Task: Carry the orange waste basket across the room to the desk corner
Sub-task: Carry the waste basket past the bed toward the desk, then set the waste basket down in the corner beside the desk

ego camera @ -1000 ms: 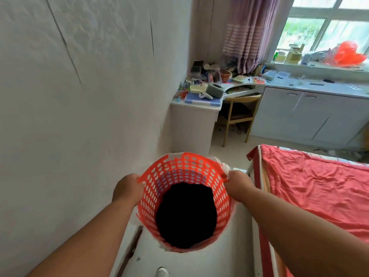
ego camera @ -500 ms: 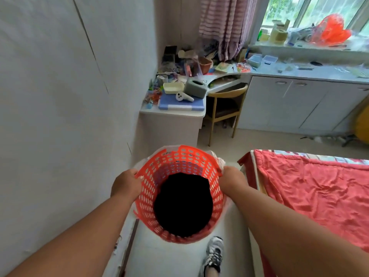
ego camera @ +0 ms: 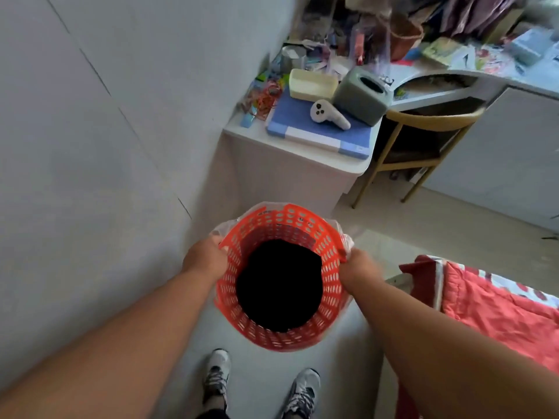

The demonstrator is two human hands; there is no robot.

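Observation:
The orange waste basket (ego camera: pixel 328 285), a perforated plastic one with a black inside and a clear liner over its rim, hangs in front of me above the floor. My left hand (ego camera: pixel 205 257) grips its left rim and my right hand (ego camera: pixel 360 265) grips its right rim. Just beyond the basket stands the white desk (ego camera: pixel 263 173), its near corner end against the wall. Both of my shoes show on the floor below the basket.
The wall (ego camera: pixel 90 146) runs close on my left. A bed with a red cover (ego camera: pixel 499 309) is at my right. On the cluttered desk lie a blue folder (ego camera: pixel 302 125), a white controller (ego camera: pixel 328 114) and a grey tissue box (ego camera: pixel 361 96). A wooden chair (ego camera: pixel 423 128) sits tucked under it.
I have walked forward: the desk is much nearer and larger, and the view has tilted down. Both hands keep the same hold on the basket rim.

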